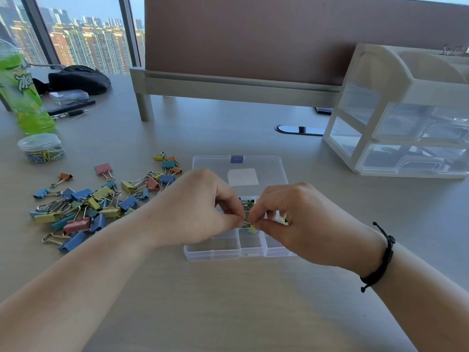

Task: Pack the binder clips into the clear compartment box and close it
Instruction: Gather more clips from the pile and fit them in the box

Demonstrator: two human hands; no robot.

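The clear compartment box [223,250] lies open on the desk, its lid [264,166] flat behind it with a blue latch. My left hand [198,212] and my right hand [299,222] meet above the box's middle compartments, both pinching one small yellow binder clip [252,228]. A few small clips [247,203] lie in a compartment just behind my fingers. A loose pile of coloured binder clips [96,201] is spread on the desk left of the box.
A round tub of paper clips [40,148] and a green bottle [22,92] stand at far left. A pen, a small case and a black bag [78,78] lie behind them. A white drawer organiser [406,110] stands at right, a desk divider behind.
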